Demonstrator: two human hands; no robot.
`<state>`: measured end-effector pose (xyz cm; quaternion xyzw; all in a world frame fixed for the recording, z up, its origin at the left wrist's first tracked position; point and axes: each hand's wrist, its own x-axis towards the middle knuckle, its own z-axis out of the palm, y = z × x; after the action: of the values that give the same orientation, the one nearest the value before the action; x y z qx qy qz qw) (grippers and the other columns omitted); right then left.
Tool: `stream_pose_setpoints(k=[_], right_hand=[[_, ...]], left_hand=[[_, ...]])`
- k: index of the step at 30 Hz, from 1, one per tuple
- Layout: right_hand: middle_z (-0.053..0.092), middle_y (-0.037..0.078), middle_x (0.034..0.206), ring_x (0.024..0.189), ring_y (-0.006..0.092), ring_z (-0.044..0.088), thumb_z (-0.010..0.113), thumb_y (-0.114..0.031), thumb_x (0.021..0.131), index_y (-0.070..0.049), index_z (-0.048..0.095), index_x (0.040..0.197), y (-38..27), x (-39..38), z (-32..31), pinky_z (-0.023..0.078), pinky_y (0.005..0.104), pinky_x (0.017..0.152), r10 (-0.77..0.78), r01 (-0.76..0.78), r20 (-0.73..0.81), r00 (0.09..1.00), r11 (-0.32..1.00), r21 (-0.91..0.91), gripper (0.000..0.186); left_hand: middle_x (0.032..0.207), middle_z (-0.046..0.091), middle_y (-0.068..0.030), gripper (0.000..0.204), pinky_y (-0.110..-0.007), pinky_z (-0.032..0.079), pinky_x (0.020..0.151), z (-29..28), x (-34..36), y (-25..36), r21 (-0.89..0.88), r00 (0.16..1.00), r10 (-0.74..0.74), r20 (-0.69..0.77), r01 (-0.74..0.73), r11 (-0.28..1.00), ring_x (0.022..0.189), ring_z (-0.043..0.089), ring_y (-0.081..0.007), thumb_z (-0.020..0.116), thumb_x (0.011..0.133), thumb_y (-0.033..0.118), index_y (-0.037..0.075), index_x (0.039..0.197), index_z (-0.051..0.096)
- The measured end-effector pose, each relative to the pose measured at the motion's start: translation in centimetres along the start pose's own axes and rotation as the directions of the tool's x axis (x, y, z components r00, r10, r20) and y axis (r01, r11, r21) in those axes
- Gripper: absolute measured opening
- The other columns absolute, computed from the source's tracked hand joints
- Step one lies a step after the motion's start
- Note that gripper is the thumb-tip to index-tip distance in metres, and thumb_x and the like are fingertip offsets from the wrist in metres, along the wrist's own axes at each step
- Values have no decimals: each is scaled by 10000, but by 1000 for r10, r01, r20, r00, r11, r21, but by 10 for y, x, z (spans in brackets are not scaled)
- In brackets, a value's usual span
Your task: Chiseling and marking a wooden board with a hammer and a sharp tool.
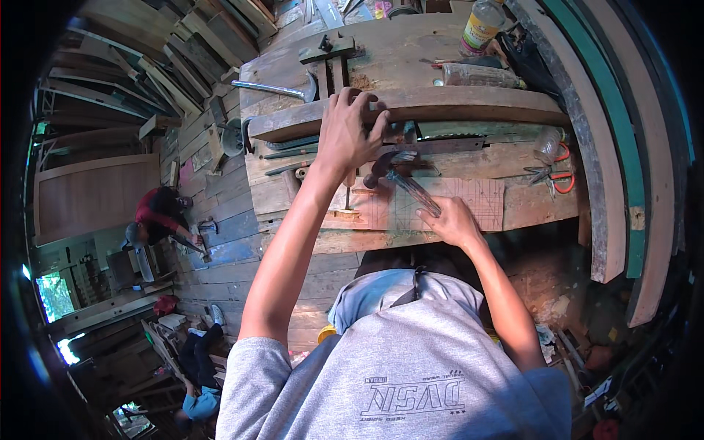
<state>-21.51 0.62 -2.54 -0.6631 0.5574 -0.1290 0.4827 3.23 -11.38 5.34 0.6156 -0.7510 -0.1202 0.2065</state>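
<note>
My right hand (451,221) is closed around the handle of a hammer (415,192), whose dark head points toward my left hand. My left hand (350,128) reaches over a long wooden beam (469,107), its fingers bent and apart near the beam's edge. Nothing shows between those fingers, though the palm side is hidden. Below the left wrist a chisel (347,195) stands with its tip at a light, cut spot in the wood; the wrist covers part of its handle. Right of it lies a thin wooden piece with pencilled grid lines (469,205).
A second hammer (275,90) lies beyond the beam, near a wooden clamp (328,51). Orange-handled pliers (555,180), a clear bottle (480,75) and a labelled bottle (483,28) are on the right. Long boards (587,147) border the bench. Two people (155,218) work on the left.
</note>
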Motion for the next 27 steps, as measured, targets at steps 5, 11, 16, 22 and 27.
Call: stream_pose_setpoints(k=[5,11,16,22,27], right_hand=[[672,228,736,751,407,707,745,-326,900,-51,763,1028,-2,-1,-2,539,488,700,-6,5,30,1000,1000,20,305],[649,252,720,718,414,701,773,-323,892,-14,759,1032,4,1,3,522,447,656,-25,25,-9,1000,998,53,340],[642,239,700,675,404,679,770,-315,897,9,741,982,4,0,4,514,449,648,-64,65,-23,998,995,74,336],[672,269,787,805,437,709,756,-321,895,-112,754,1212,9,2,2,541,486,695,-66,66,1,998,998,9,380],[668,271,765,790,443,708,765,-322,883,-38,763,1062,11,5,5,538,479,684,-73,73,-7,997,997,11,336]], left_hand=[[1331,573,-163,345,-527,358,1091,14,1,-10,158,967,147,-208,-115,981,1297,464,-404,708,921,290,90,1201,685],[1327,573,-125,331,-516,331,1077,20,6,-19,307,932,189,-309,-91,948,1294,464,-379,704,930,299,138,1217,670],[1338,573,-128,356,-521,312,1084,29,-17,-28,199,948,100,-302,-40,979,1303,457,-379,723,920,252,155,1255,653],[1389,509,-169,564,-521,346,1098,12,-69,-47,119,948,-79,-308,120,986,1313,429,-414,679,755,7,147,1299,625],[1268,479,-157,534,-417,455,1012,3,-110,-81,49,829,-175,-531,236,971,1169,513,-297,631,772,-52,41,1297,596]])
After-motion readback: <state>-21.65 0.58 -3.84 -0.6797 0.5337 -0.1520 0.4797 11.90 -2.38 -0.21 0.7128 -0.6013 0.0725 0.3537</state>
